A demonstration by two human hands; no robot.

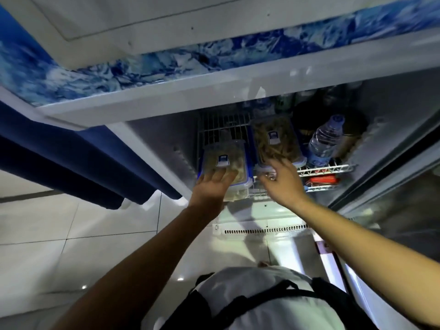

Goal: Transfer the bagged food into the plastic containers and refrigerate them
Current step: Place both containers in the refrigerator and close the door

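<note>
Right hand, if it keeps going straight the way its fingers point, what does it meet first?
Likely the near edge of the right container; the right hand already looks at its lid, though contact is unclear.

Fridge header point(166, 65): blue-white ice pattern. Door point(78, 158): dark blue. Boxes point(225, 163): clear, blue-rimmed, blue-white labels, tan contents. Rack point(326, 168): white wire. Floor point(71, 234): white tile.

Pale glossy floor tiles point(71, 236) are reflecting small spots of light, with thin grout lines crossing them. A blue-and-white icy pattern band point(166, 60) is running along the top of the white cabinet, above a dim interior. A dark blue panel point(78, 163) is hanging at left; a glass door point(402, 198) is standing open at right.
</note>
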